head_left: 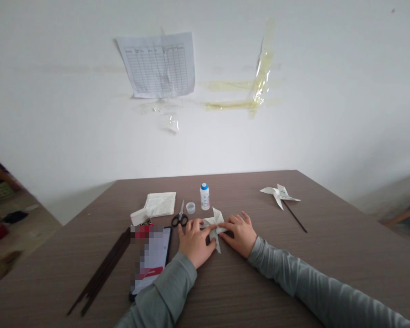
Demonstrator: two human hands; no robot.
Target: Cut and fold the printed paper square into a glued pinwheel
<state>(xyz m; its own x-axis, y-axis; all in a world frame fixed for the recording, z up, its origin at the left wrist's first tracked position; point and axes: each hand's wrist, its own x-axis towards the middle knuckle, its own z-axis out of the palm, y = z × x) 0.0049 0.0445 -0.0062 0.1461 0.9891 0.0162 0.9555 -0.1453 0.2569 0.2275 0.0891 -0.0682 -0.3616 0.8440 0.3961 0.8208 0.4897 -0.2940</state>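
A white paper pinwheel (216,233) with folded, pointed vanes lies on the brown table between my hands. My left hand (196,242) comes at it from the left, its thumb and forefinger gripping near the centre and partly covering the vanes. From the right, my right hand (241,233) pinches another part of the same pinwheel between thumb and forefinger, with its other fingers raised. Just beyond stands a white glue bottle (205,197) with a blue cap. Black-handled scissors (180,217) and a small clear plastic cap (190,208) lie beside it.
A finished-looking pinwheel on a dark stick (295,216) lies at the right. To the left are a stack of white paper squares (161,203), a phone (153,264) and several dark sticks (104,271). A white wall (89,132) with a taped sheet (157,66) rises behind the table (259,291).
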